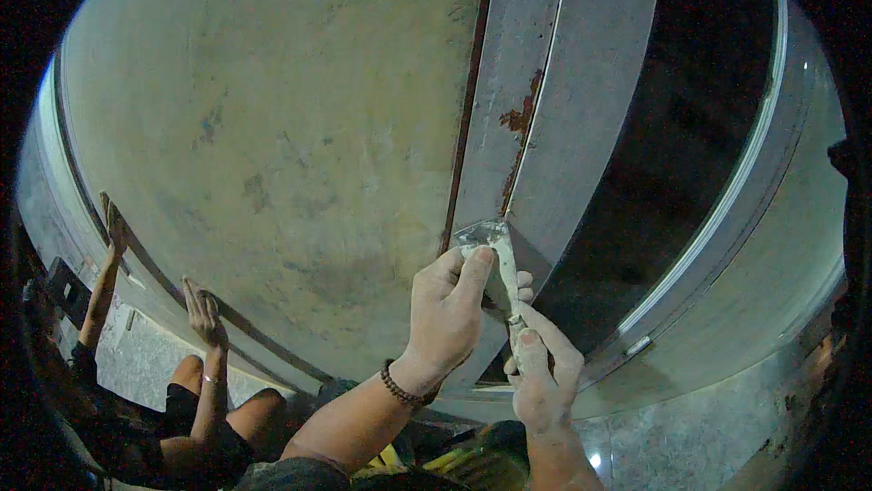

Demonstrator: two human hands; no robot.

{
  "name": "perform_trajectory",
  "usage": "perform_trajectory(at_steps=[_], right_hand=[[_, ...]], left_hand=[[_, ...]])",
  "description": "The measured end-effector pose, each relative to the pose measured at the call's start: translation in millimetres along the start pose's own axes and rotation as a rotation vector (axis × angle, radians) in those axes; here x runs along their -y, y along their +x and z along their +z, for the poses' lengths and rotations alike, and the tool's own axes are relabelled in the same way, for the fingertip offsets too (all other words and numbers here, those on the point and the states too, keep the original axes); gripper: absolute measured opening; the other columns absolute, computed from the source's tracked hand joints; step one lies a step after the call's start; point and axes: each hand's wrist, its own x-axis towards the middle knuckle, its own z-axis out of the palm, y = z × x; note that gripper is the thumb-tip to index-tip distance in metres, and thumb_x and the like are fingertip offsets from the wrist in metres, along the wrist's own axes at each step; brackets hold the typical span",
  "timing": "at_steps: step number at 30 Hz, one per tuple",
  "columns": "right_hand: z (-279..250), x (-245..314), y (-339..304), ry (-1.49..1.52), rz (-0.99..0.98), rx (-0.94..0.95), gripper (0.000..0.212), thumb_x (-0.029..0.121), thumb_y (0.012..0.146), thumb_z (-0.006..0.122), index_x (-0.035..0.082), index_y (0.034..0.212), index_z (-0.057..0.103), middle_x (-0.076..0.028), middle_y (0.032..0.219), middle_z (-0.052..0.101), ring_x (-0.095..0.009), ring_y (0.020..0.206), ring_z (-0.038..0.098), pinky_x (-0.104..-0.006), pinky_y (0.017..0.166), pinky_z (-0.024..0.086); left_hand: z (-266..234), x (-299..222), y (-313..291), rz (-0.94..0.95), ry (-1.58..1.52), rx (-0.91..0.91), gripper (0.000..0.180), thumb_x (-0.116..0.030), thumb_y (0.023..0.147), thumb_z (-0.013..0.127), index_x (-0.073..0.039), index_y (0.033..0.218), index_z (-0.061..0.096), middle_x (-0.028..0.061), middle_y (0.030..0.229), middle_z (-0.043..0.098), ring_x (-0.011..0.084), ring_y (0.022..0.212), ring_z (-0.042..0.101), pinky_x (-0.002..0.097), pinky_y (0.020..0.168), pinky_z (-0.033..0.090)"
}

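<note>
A putty knife (502, 253), coated with pale filler, is held in both my hands against the grey upright strip (516, 37). My left hand (443, 307) is closed on its blade, with the thumb pressed flat on the face. Lower down, my right hand (548, 377) grips the handle, fingers wrapped around it. Both hands are dusted with white powder. Just above the blade, a reddish-brown chipped patch (521, 116) runs along a thin seam in the grey surface.
A large, stained beige panel (300, 109) fills the left side. Right of the grey strips lies a dark opening or pane (695, 109), edged by a pale strip (752, 146). At lower left, another person's hands (206, 311) rest against the panel. Grey floor (677, 450) shows below.
</note>
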Motion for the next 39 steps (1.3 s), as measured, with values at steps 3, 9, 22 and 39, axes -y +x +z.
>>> perform_trajectory(at_steps=[3, 9, 22, 39], right_hand=[[-1, 1, 0, 0.011, -0.020, 0.006, 0.034, 0.013, 0.105, 0.055, -0.004, 0.132, 0.067, -0.006, 0.097, 0.071, -0.009, 0.069, 0.057, -0.0248, 0.059, 0.048], [3, 4, -3, 0.065, -0.017, 0.008, 0.034, 0.015, 0.106, 0.055, -0.003, 0.133, 0.067, -0.005, 0.093, 0.069, -0.007, 0.067, 0.056, -0.0227, 0.057, 0.046], [18, 17, -5, 0.061, 0.039, -0.029, 0.036, 0.019, 0.107, 0.055, -0.002, 0.135, 0.066, -0.003, 0.093, 0.067, -0.007, 0.065, 0.054, -0.0222, 0.058, 0.045], [30, 27, -10, 0.127, 0.081, -0.014, 0.037, 0.018, 0.107, 0.056, -0.003, 0.137, 0.064, -0.004, 0.094, 0.066, -0.007, 0.070, 0.055, -0.0232, 0.060, 0.047]], left_hand=[[2, -3, 1, 0.164, -0.022, 0.023, 0.029, -0.022, 0.110, 0.053, 0.005, 0.112, 0.064, 0.0169, 0.095, 0.076, 0.0208, 0.081, 0.075, 0.0344, 0.074, 0.062], [4, -9, 1, 0.070, 0.047, 0.011, 0.030, -0.022, 0.111, 0.049, 0.005, 0.112, 0.063, 0.0171, 0.095, 0.076, 0.0228, 0.081, 0.076, 0.0352, 0.074, 0.063], [-2, -24, 1, 0.046, 0.080, 0.031, 0.032, -0.027, 0.111, 0.053, 0.003, 0.110, 0.064, 0.0179, 0.097, 0.076, 0.0236, 0.082, 0.076, 0.0363, 0.075, 0.063], [-5, -41, -1, 0.022, 0.125, 0.025, 0.032, -0.026, 0.111, 0.051, 0.004, 0.111, 0.063, 0.0181, 0.095, 0.076, 0.0241, 0.080, 0.076, 0.0364, 0.074, 0.063]])
